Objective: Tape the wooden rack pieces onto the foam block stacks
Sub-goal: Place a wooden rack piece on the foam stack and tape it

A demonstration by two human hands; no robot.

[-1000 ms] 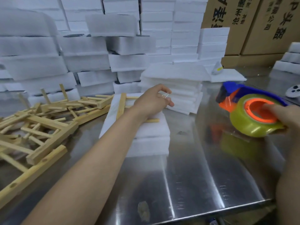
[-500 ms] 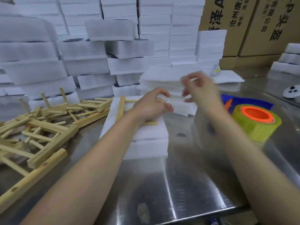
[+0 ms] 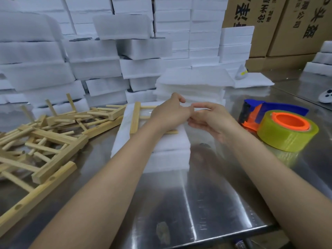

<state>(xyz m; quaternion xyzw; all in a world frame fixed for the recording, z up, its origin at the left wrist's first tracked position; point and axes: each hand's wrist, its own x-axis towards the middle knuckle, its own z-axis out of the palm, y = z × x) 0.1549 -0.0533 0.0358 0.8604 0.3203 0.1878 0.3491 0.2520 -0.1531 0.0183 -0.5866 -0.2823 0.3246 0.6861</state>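
Note:
A two-block white foam stack stands mid-table with a wooden rack piece lying flat on top. My left hand rests on the rack and foam, its thumb and fingers curled and pinching a strip of clear tape that is barely visible. My right hand is right beside it at the stack's right top edge, with relaxed fingers touching the tape and foam. The yellow tape roll in its orange and blue dispenser lies on the table to the right, away from both hands.
A loose pile of wooden rack pieces covers the table's left side. Thin foam sheets are stacked behind the hands, with walls of foam blocks and cardboard boxes beyond. The steel table's front edge is near.
My right hand set the tape dispenser down on the table and came left to meet my left hand at the foam stack. My left hand stayed on the rack piece.

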